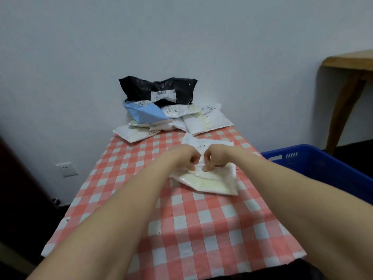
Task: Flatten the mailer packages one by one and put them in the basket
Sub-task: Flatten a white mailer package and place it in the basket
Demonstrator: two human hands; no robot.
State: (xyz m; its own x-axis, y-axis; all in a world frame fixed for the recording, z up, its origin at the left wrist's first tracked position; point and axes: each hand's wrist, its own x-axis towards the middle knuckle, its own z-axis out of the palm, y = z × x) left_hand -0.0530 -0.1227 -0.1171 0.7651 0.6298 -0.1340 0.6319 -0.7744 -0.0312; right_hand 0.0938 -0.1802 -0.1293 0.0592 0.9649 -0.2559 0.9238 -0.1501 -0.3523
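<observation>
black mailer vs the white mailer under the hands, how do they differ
The black mailer is dark, the white mailer pale. The black mailer sits puffed atop the far pile; the white mailer lies apart, nearer. The left hand and right hand pinch the white mailer, not the black mailer. Both are wrinkled.

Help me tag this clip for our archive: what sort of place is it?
Probably a plain room at home or in a small office, set up for sorting parcels: a red-checked tablecloth against a wall with a socket, a pile of mailer packages, and a blue basket beside it.
</observation>
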